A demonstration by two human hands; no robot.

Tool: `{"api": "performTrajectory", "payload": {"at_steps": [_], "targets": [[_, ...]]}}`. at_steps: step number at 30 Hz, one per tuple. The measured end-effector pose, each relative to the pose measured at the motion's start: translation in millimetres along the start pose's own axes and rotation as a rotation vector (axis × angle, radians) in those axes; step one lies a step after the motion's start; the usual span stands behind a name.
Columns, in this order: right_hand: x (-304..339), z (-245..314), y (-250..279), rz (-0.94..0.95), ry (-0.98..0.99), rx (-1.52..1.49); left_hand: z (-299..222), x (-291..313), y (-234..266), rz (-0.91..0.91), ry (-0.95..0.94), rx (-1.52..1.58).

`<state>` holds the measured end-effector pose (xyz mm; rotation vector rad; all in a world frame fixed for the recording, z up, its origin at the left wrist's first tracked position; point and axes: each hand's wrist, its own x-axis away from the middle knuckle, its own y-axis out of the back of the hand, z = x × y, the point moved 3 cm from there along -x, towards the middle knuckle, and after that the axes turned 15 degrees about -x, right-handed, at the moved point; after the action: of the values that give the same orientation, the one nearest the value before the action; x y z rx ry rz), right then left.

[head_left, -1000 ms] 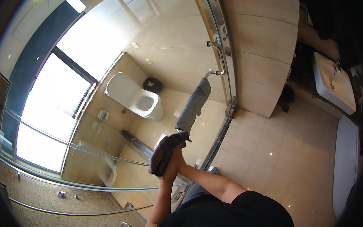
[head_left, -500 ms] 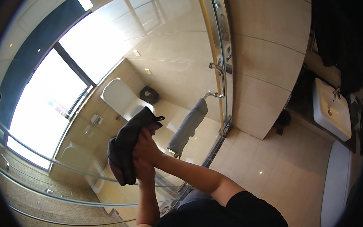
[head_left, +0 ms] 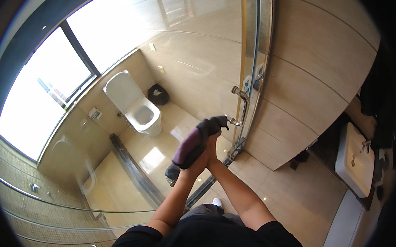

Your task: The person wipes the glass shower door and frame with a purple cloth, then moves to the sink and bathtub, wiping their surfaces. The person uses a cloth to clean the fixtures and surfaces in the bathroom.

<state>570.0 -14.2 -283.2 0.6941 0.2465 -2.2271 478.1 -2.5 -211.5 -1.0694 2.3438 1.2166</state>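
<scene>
A folded cloth (head_left: 191, 145), dark grey with a purple side, is held up in both hands before the glass door. My left hand (head_left: 194, 166) grips its lower part, and its fingers are partly hidden by the cloth. My right hand (head_left: 212, 147) is closed on the upper part, near a small loop at the cloth's end. Just beyond the loop is the chrome door handle (head_left: 244, 103). The end of a dark grey cover (head_left: 172, 172) on the handle's bar shows below my left hand; the rest is hidden behind my hands and the cloth.
Behind the glass stand a white toilet (head_left: 142, 115) with raised lid and a black-lined bin (head_left: 158, 95). A dark sill (head_left: 135, 171) crosses the floor there. Curved glass rails (head_left: 68, 204) lie at lower left. A white washbasin (head_left: 355, 161) is at right.
Both hands and the cloth have moved right, toward the door handle. The cloth has turned to show more purple. The view has shifted, and my hands now cover most of the bar.
</scene>
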Motion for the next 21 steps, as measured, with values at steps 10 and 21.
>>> {"api": "performTrajectory", "payload": {"at_steps": [10,21], "targets": [[72,32,-86,0.035,0.138,0.103,25,87,55,-0.006,-0.021,0.145],[-42,189,-115,0.21,0.984,0.33,28,71,131,-0.649,0.108,-0.69]]}}
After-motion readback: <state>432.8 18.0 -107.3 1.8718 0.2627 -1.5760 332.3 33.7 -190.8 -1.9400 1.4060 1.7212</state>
